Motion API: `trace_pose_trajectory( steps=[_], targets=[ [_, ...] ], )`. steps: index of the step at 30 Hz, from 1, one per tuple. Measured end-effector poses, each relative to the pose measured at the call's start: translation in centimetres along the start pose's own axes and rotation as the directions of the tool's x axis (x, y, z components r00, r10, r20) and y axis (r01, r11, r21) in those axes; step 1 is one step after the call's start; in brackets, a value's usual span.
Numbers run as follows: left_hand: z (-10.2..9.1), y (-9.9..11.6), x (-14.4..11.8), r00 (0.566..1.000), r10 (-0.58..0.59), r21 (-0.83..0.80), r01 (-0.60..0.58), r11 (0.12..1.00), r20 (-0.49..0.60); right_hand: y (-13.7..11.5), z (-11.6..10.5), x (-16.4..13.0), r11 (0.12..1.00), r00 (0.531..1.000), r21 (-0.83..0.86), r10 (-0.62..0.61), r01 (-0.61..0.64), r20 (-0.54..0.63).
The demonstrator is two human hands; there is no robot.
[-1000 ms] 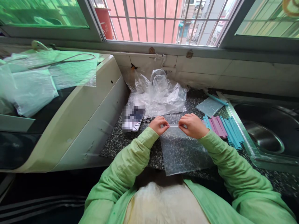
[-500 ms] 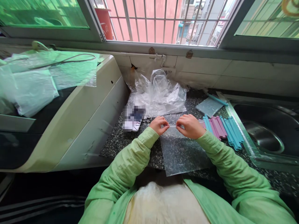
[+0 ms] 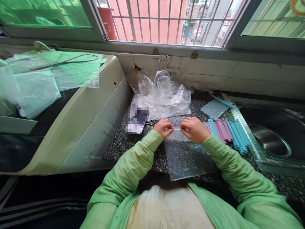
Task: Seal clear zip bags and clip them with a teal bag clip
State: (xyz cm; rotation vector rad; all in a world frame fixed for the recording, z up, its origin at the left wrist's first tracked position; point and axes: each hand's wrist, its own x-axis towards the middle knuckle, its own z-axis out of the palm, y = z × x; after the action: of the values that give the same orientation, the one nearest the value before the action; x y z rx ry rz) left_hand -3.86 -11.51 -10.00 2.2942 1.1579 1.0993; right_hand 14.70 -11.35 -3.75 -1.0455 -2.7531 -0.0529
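Head view shows the right hand (image 3: 194,129) has slid closer to the left hand (image 3: 163,128), both pinching the clear zip bag's (image 3: 188,157) top strip, sealing clips (image 3: 226,132) at 3 o'clock.

Bag: clear plastic zip bag (image 3: 188,156), flat on the speckled counter (image 3: 124,143)
Pose: zip edge away from counter's front, bottom overhanging it

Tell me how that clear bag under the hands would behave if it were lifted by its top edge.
The bag is thin clear film lying flat on the counter, so it would likely hang limp and weigh very little. Its smooth surface may be slippery; both the left hand and the right hand pinch its top edge. It seems empty, so probably not fragile.
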Motion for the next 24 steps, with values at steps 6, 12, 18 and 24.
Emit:
trace_pose_trajectory(
  steps=[6, 12, 18, 24],
  targets=[
    [-0.22, 0.14, 0.1, 0.999, -0.032, -0.008, 0.032, 0.999, -0.013, 0.07, -0.3, -0.09, 1.0, 1.0, 0.005, 0.009, -0.009, 0.003],
    [-0.75, 0.24, 0.27, 0.996, -0.076, -0.044, 0.074, 0.996, -0.043, 0.59, -0.71, -0.22, 0.999, 0.999, 0.025, 0.033, -0.033, -0.007],
    [-0.74, 0.3, 0.24, 0.998, -0.053, -0.054, 0.051, 0.997, -0.036, 0.63, -0.68, -0.25, 0.997, 0.999, 0.066, 0.046, -0.048, 0.028],
    [-0.59, 0.24, 0.19, 0.999, -0.007, -0.063, 0.004, 0.998, -0.048, 0.35, -0.16, -0.12, 0.998, 1.0, 0.055, 0.023, -0.023, -0.001]
  ],
)
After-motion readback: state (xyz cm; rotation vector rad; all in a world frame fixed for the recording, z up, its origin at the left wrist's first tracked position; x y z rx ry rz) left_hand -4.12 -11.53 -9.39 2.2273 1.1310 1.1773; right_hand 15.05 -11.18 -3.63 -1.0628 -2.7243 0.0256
